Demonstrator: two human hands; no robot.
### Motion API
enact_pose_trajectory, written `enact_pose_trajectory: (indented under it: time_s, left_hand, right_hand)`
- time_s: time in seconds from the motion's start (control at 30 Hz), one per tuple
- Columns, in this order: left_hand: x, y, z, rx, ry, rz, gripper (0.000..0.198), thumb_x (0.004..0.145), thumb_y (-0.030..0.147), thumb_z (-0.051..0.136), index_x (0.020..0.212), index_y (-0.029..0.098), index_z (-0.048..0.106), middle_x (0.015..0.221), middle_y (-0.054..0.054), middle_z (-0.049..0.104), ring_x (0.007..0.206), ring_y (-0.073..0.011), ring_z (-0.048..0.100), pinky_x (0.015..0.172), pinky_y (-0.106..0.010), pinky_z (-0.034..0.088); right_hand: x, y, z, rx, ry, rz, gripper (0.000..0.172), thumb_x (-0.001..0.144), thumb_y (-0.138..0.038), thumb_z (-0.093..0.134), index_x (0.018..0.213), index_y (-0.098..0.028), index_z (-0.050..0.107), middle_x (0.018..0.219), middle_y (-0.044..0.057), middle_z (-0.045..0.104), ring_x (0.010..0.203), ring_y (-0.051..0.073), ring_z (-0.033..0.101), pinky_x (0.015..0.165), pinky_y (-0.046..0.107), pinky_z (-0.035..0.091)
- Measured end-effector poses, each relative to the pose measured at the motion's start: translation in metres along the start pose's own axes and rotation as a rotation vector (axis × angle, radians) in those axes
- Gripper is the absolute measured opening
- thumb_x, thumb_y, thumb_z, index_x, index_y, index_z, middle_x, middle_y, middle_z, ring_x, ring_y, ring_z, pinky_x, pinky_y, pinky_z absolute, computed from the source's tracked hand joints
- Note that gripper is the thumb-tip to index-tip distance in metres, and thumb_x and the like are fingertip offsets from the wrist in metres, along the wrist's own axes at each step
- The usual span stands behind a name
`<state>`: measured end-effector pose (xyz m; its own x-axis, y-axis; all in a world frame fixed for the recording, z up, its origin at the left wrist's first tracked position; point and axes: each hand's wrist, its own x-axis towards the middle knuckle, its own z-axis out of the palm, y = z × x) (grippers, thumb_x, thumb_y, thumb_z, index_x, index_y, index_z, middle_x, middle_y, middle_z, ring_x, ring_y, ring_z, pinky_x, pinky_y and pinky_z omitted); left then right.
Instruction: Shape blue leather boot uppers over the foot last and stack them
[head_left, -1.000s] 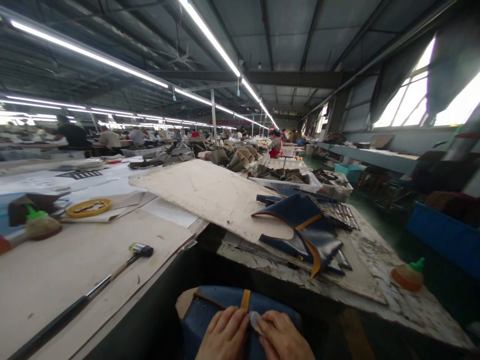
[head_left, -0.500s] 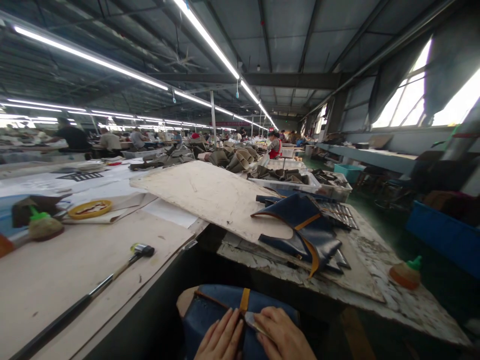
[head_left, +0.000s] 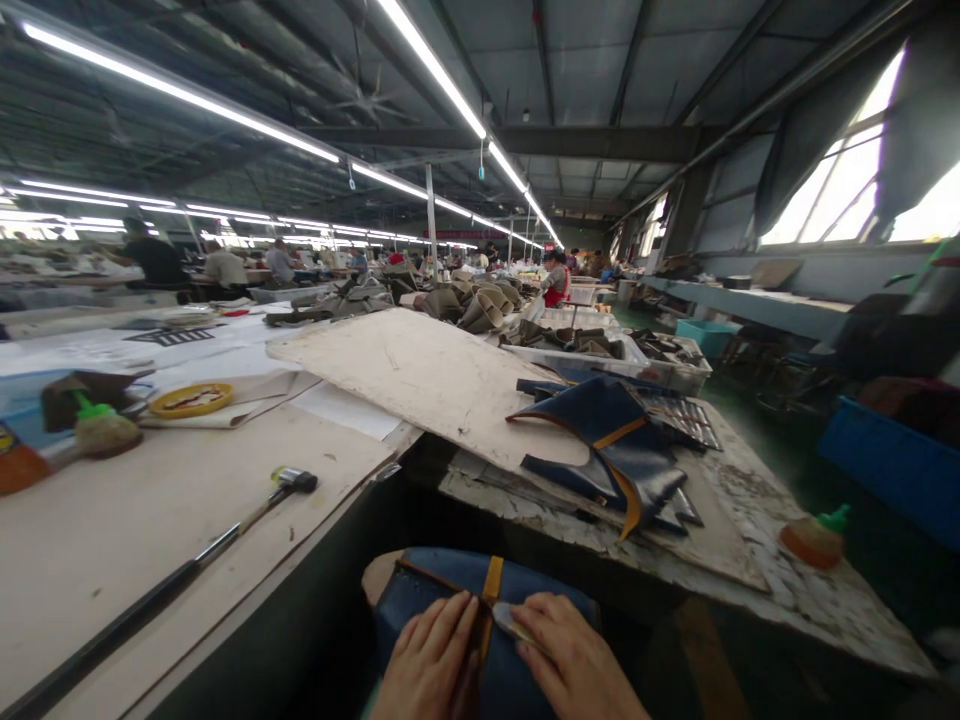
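Note:
A dark blue leather piece [head_left: 442, 572] with a tan strap [head_left: 493, 580] lies low in front of me, a pale rounded end showing at its left. My left hand [head_left: 433, 650] presses on it with fingers extended side by side, left of the strap; nothing shows in its grip. Right of the strap, my right hand [head_left: 566, 645] has its fingers curled round a small flat pale tool [head_left: 511, 622]. The tool's tip rests on the leather beside the strap, close to my left fingertips. The lower parts of both hands are cut off by the frame.
A mallet [head_left: 289, 482] and a yellow dish [head_left: 191, 400] are on the left table, near a green-capped bottle [head_left: 106, 432]. More blue leather pieces [head_left: 622, 440] lie on the right bench by another bottle [head_left: 816, 538]. A person in red [head_left: 556, 282] is farther back.
The view has shifted slightly, so the benches appear a little higher and farther right. Both hands and the leather piece also appear slightly higher, with the tool still in my right hand.

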<state>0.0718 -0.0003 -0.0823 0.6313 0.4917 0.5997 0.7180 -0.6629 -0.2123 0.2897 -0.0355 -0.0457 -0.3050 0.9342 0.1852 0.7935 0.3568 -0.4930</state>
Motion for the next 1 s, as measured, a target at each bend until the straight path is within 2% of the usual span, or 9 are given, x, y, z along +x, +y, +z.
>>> enact_pose_trajectory:
  time_s: [0.13, 0.23, 0.57, 0.8, 0.9, 1.0]
  left_hand:
    - [0.002, 0.008, -0.009, -0.120, -0.209, -0.188, 0.038, 0.093, 0.028, 0.041, 0.129, 0.017, 0.049, 0.123, -0.008, 0.060, 0.108, -0.0226, 0.056, 0.090, -0.036, 0.049]
    - [0.004, 0.012, -0.012, -0.187, -0.288, -0.236, 0.038, 0.093, 0.026, 0.041, 0.128, 0.015, 0.048, 0.124, -0.011, 0.057, 0.110, -0.0249, 0.055, 0.091, -0.041, 0.047]
    - [0.004, 0.010, -0.017, -0.272, -0.313, -0.225, 0.036, 0.093, 0.022, 0.041, 0.128, 0.015, 0.046, 0.123, -0.010, 0.056, 0.110, -0.0255, 0.052, 0.092, -0.042, 0.043]
    - [0.033, 0.013, -0.019, -0.378, -0.379, -0.363, 0.016, 0.090, 0.020, 0.046, 0.102, 0.019, 0.057, 0.106, -0.006, 0.059, 0.097, -0.0219, 0.053, 0.085, -0.038, 0.046]
    - [0.041, 0.013, -0.019, -0.444, -0.407, -0.360, 0.014, 0.091, 0.020, 0.044, 0.096, 0.018, 0.057, 0.100, -0.005, 0.059, 0.092, -0.0200, 0.054, 0.082, -0.035, 0.046]
    - [0.038, 0.010, -0.019, -0.475, -0.422, -0.314, 0.015, 0.091, 0.018, 0.043, 0.093, 0.018, 0.058, 0.100, -0.005, 0.060, 0.092, -0.0201, 0.053, 0.081, -0.035, 0.045]
  right_hand:
    - [-0.003, -0.005, -0.003, 0.027, 0.012, 0.027, 0.031, 0.090, -0.021, 0.045, 0.117, -0.022, 0.061, 0.113, 0.005, 0.062, 0.104, 0.018, 0.056, 0.095, 0.032, 0.045]
    - [-0.006, -0.002, 0.000, 0.032, 0.020, 0.024, 0.032, 0.090, -0.022, 0.045, 0.118, -0.022, 0.059, 0.112, 0.006, 0.062, 0.103, 0.018, 0.056, 0.094, 0.034, 0.046]
    - [-0.006, 0.003, -0.003, 0.061, -0.039, 0.040, 0.031, 0.092, -0.025, 0.043, 0.119, -0.021, 0.058, 0.113, 0.006, 0.060, 0.105, 0.018, 0.053, 0.095, 0.034, 0.044]
    - [0.011, 0.007, -0.010, 0.144, -0.153, 0.014, 0.032, 0.094, -0.027, 0.041, 0.119, -0.020, 0.058, 0.110, 0.006, 0.061, 0.103, 0.017, 0.054, 0.096, 0.035, 0.043]
    - [0.017, 0.002, -0.011, 0.140, -0.195, -0.014, 0.032, 0.094, -0.027, 0.039, 0.119, -0.019, 0.059, 0.110, 0.007, 0.061, 0.102, 0.018, 0.055, 0.095, 0.035, 0.043]
    - [0.018, -0.003, -0.010, 0.073, -0.204, -0.045, 0.032, 0.094, -0.024, 0.039, 0.118, -0.019, 0.059, 0.110, 0.007, 0.060, 0.102, 0.019, 0.055, 0.094, 0.038, 0.044]
